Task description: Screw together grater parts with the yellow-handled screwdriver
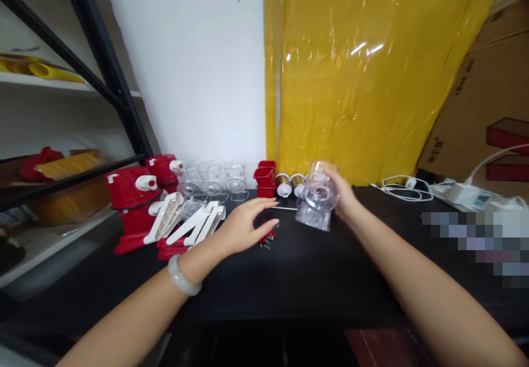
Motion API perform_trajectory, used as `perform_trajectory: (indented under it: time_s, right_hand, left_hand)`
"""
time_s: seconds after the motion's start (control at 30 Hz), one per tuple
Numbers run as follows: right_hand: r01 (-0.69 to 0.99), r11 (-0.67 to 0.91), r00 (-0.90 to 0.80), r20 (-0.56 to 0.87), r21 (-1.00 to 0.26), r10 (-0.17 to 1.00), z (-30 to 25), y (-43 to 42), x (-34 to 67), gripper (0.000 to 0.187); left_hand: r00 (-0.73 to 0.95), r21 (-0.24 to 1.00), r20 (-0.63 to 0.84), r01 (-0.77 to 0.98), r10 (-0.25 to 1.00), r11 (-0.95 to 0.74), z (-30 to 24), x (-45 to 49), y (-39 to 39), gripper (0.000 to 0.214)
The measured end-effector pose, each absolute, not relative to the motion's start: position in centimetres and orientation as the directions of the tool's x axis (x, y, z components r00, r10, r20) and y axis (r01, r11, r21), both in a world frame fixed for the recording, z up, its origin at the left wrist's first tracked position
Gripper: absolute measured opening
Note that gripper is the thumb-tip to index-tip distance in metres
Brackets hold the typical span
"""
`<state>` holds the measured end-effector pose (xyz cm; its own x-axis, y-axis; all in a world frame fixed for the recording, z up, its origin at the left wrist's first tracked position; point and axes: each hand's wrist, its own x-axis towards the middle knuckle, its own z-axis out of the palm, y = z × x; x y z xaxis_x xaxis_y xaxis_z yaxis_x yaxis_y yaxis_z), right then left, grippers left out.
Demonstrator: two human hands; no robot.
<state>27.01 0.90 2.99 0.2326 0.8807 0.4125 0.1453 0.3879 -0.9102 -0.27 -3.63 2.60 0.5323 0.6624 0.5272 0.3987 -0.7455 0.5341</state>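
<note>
My right hand grips a clear plastic cup-shaped part and holds it tilted above the black table. My left hand, with a pale bangle on the wrist, hovers open over the table, fingers stretched toward a small heap of red-tipped screws. Just left of that hand lie several white plastic handles on red parts.
Red housings stand at the back left, with a row of clear cups, small red pieces and two gold-banded caps along the wall. White cables and a charger lie at right. A yellow plastic sheet hangs behind; a metal shelf stands left.
</note>
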Motion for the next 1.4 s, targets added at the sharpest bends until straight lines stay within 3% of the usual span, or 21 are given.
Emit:
perform_trajectory:
  time_s: [0.07, 0.13, 0.27, 0.4, 0.5, 0.6, 0.77, 0.9, 1.13, 1.3, 1.4]
  right_hand:
    - [-0.038, 0.246, 0.088, 0.242, -0.969, 0.966, 2.5, 0.6, 25.4, 0.049]
    - [-0.034, 0.201, 0.012, 0.200, -0.979, 0.980, 2.3, 0.6, 24.4, 0.048]
    - [0.314, 0.226, 0.146, 0.282, -0.922, 0.948, 2.9, 1.3, 22.7, 0.049]
    - [0.592, 0.287, 0.153, 0.454, -0.753, 0.878, 4.5, 1.6, 20.5, 0.059]
    - [0.649, 0.383, 0.024, 0.521, -0.657, 0.853, 5.9, 1.3, 19.1, 0.060]
    - [0.611, 0.465, -0.081, 0.534, -0.640, 0.842, 7.2, 1.1, 19.3, 0.056]
    - [0.598, 0.526, -0.083, 0.607, -0.604, 0.790, 5.6, 2.2, 24.0, 0.040]
    - [0.741, 0.503, -0.305, 0.443, -0.446, 0.843, 0.8, 3.0, 27.8, 0.034]
    - [0.892, 0.381, -0.310, 0.284, -0.244, 0.907, -4.2, 3.4, 30.8, 0.049]
    - [0.870, 0.424, -0.352, 0.286, -0.251, 0.891, -4.7, 4.3, 31.5, 0.031]
    - [0.818, 0.441, -0.354, 0.282, -0.370, 0.892, -4.4, 4.5, 31.9, 0.027]
  left_hand:
    - [0.520, 0.656, 0.487, 0.312, 0.702, -0.687, 2.7, 0.1, -4.0, 0.052]
    - [0.561, 0.807, 0.360, 0.213, 0.746, -0.550, 2.7, 0.7, -4.1, 0.067]
    - [0.575, 0.963, 0.146, 0.105, 0.805, -0.249, 2.7, 2.5, -4.1, 0.097]
    - [0.340, 0.997, 0.070, 0.016, 0.938, -0.080, 3.1, 4.3, -3.8, 0.081]
    - [0.252, 0.997, 0.069, -0.038, 0.965, -0.062, 3.4, 4.3, -3.3, 0.068]
    - [0.256, 0.993, 0.037, -0.120, 0.966, -0.006, 3.3, 2.9, -2.7, 0.058]
    - [0.328, 0.930, 0.004, -0.348, 0.945, 0.117, 3.2, -0.1, -1.8, 0.039]
    - [0.278, 0.832, 0.016, -0.537, 0.961, 0.141, 3.2, -1.0, -2.4, 0.045]
    - [0.270, 0.683, -0.017, -0.700, 0.963, 0.208, 2.3, -0.8, -3.4, 0.056]
    - [0.290, 0.652, 0.036, -0.732, 0.956, 0.197, 2.0, -1.1, -3.4, 0.052]
    - [0.261, 0.637, 0.024, -0.748, 0.965, 0.186, 2.1, -1.1, -3.3, 0.050]
